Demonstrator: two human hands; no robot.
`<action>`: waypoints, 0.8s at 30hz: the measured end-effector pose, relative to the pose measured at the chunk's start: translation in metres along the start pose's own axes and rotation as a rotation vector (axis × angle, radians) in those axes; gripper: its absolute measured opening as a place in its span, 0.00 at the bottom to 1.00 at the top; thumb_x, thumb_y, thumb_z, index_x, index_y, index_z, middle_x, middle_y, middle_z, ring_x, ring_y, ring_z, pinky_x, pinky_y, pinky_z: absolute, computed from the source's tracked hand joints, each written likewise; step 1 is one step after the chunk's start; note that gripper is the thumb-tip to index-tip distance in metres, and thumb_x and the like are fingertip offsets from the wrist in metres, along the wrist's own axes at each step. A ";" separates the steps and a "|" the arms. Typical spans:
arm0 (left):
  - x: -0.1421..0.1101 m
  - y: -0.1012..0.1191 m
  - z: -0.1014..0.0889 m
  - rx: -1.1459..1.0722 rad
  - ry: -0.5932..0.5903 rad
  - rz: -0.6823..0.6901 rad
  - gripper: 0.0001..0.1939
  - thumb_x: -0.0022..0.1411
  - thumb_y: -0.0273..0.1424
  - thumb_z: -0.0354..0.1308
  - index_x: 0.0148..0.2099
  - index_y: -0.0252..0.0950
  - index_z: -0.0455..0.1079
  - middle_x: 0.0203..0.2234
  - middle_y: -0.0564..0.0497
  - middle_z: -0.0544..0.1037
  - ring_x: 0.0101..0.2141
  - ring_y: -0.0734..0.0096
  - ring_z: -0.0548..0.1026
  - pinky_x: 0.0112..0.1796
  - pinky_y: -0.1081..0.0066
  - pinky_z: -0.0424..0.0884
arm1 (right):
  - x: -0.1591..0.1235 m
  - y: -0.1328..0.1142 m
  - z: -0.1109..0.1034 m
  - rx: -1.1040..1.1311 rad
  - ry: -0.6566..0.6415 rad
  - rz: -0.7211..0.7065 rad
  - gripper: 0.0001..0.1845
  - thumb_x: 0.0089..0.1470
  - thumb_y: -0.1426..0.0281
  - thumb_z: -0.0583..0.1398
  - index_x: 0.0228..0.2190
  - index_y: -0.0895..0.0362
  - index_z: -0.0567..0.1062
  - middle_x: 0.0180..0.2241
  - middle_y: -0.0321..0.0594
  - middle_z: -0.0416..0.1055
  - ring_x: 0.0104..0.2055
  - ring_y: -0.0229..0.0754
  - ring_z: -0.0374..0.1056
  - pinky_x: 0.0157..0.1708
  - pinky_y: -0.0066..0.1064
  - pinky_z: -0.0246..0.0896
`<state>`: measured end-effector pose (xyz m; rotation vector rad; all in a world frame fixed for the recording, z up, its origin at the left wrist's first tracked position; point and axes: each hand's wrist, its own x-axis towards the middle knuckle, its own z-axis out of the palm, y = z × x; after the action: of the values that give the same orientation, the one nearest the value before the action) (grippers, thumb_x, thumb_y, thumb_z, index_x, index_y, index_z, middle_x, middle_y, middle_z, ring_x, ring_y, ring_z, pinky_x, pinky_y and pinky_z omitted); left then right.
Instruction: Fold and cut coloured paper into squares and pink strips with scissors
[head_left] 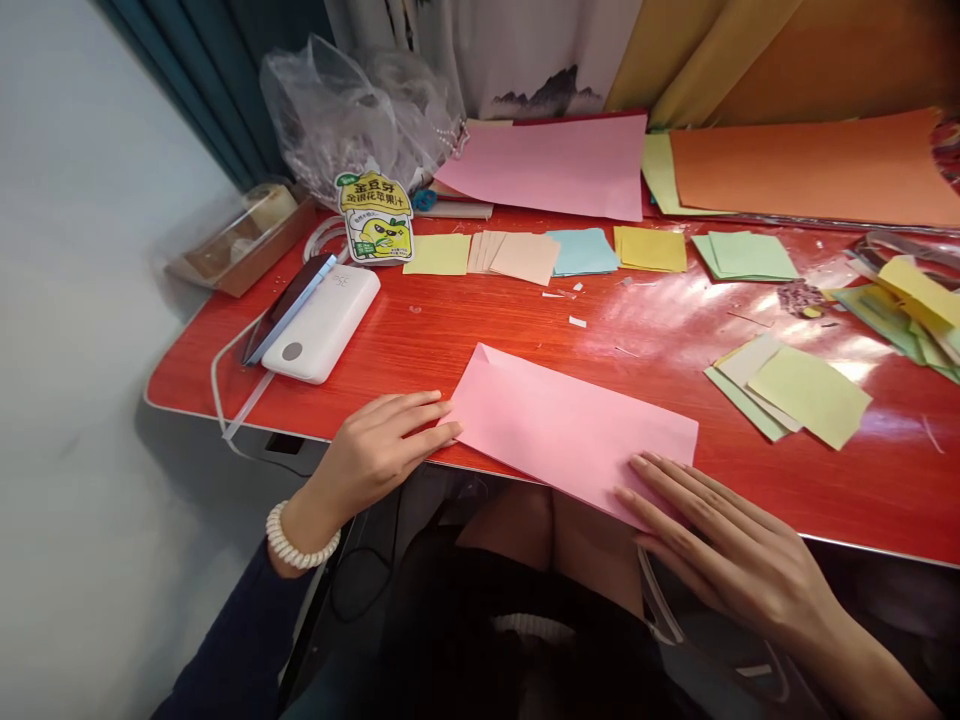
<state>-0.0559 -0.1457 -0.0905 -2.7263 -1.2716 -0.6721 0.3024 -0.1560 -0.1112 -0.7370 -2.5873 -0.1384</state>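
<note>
A folded pink sheet of paper (555, 415) lies along the near edge of the red table, its bottom side reaching slightly past that edge. At its upper left corner a small crease shows. My left hand (382, 440) rests at the sheet's left end, fingers stretched out and their tips on the paper; its thumb is hidden. Across the lower right part of the sheet my right hand (735, 540) lies flat, with its fingers extended. A white beaded band (300, 545) circles my left wrist.
Small stacks of coloured paper, such as blue squares (585, 252), line the back of the red table (450, 310). Green pieces (810, 395) lie at right. A power bank (322, 325) with a phone and cable stands left. Larger pink (559, 165) and orange sheets (810, 170) lie behind.
</note>
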 end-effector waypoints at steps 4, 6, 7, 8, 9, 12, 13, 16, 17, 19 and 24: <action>0.001 0.000 0.001 0.068 0.039 0.061 0.12 0.62 0.24 0.54 0.47 0.39 0.71 0.42 0.48 0.79 0.48 0.62 0.75 0.42 0.63 0.74 | 0.003 0.000 0.001 0.048 0.005 0.023 0.36 0.51 0.81 0.62 0.60 0.59 0.59 0.55 0.47 0.67 0.57 0.52 0.62 0.57 0.44 0.60; 0.002 -0.001 0.001 0.088 0.034 0.072 0.12 0.61 0.24 0.56 0.46 0.38 0.71 0.42 0.48 0.79 0.47 0.63 0.75 0.41 0.63 0.74 | 0.005 0.003 0.001 0.070 -0.008 0.029 0.37 0.51 0.82 0.61 0.61 0.59 0.58 0.55 0.47 0.66 0.58 0.52 0.61 0.57 0.45 0.59; 0.003 -0.001 0.001 0.093 0.025 0.069 0.11 0.60 0.24 0.57 0.46 0.38 0.71 0.42 0.48 0.79 0.47 0.62 0.75 0.42 0.63 0.74 | 0.005 0.004 0.000 0.078 -0.013 0.033 0.36 0.51 0.82 0.60 0.61 0.59 0.58 0.55 0.47 0.66 0.58 0.51 0.61 0.57 0.45 0.59; 0.003 -0.001 0.001 0.095 0.013 0.064 0.11 0.60 0.25 0.57 0.46 0.37 0.71 0.42 0.47 0.79 0.47 0.62 0.75 0.43 0.62 0.74 | 0.006 0.005 -0.001 0.084 -0.020 0.038 0.36 0.52 0.83 0.60 0.60 0.59 0.59 0.55 0.46 0.66 0.58 0.51 0.61 0.57 0.45 0.59; 0.004 0.000 0.002 0.096 -0.005 0.056 0.11 0.60 0.26 0.58 0.46 0.36 0.71 0.43 0.46 0.79 0.48 0.62 0.74 0.45 0.61 0.73 | 0.007 0.006 -0.002 0.089 -0.028 0.044 0.35 0.52 0.82 0.59 0.60 0.58 0.59 0.56 0.46 0.66 0.58 0.50 0.60 0.57 0.45 0.59; 0.008 0.007 0.005 0.112 -0.067 0.043 0.13 0.60 0.29 0.57 0.48 0.31 0.69 0.49 0.42 0.75 0.54 0.58 0.69 0.53 0.57 0.68 | 0.011 0.007 -0.004 0.094 -0.047 0.057 0.33 0.54 0.81 0.58 0.60 0.57 0.60 0.56 0.45 0.65 0.59 0.50 0.60 0.57 0.44 0.60; 0.010 0.011 0.007 0.116 -0.085 0.050 0.14 0.61 0.29 0.56 0.49 0.30 0.69 0.52 0.41 0.73 0.56 0.58 0.66 0.55 0.56 0.65 | 0.012 0.007 -0.004 0.094 -0.051 0.058 0.32 0.54 0.81 0.58 0.60 0.57 0.60 0.56 0.45 0.65 0.59 0.50 0.60 0.57 0.45 0.60; 0.021 0.028 0.014 0.080 -0.135 0.130 0.17 0.64 0.26 0.52 0.54 0.32 0.65 0.57 0.42 0.67 0.60 0.59 0.60 0.58 0.55 0.62 | 0.014 0.007 -0.005 0.090 -0.051 0.055 0.31 0.56 0.81 0.57 0.60 0.58 0.60 0.56 0.46 0.65 0.59 0.49 0.60 0.57 0.45 0.60; 0.025 0.034 0.016 0.056 -0.143 0.171 0.17 0.64 0.24 0.51 0.56 0.33 0.64 0.57 0.43 0.67 0.60 0.60 0.60 0.57 0.56 0.63 | 0.014 0.007 -0.005 0.088 -0.057 0.053 0.31 0.56 0.80 0.57 0.60 0.59 0.59 0.56 0.46 0.65 0.59 0.49 0.59 0.56 0.45 0.60; 0.034 0.043 0.019 0.015 -0.134 0.242 0.17 0.65 0.23 0.50 0.56 0.32 0.64 0.55 0.44 0.69 0.58 0.61 0.63 0.56 0.59 0.66 | 0.012 0.007 -0.006 0.080 -0.081 0.052 0.31 0.56 0.80 0.57 0.60 0.59 0.59 0.57 0.46 0.64 0.60 0.50 0.59 0.57 0.45 0.60; 0.046 0.053 0.020 -0.020 -0.059 0.255 0.14 0.65 0.22 0.50 0.51 0.29 0.68 0.48 0.46 0.76 0.51 0.64 0.72 0.49 0.64 0.73 | 0.010 0.007 -0.009 0.064 -0.137 0.042 0.27 0.59 0.79 0.54 0.59 0.61 0.60 0.59 0.48 0.60 0.61 0.52 0.55 0.57 0.46 0.59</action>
<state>0.0161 -0.1429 -0.0833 -2.8732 -0.9070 -0.5852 0.3015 -0.1474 -0.0990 -0.8026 -2.6894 0.0082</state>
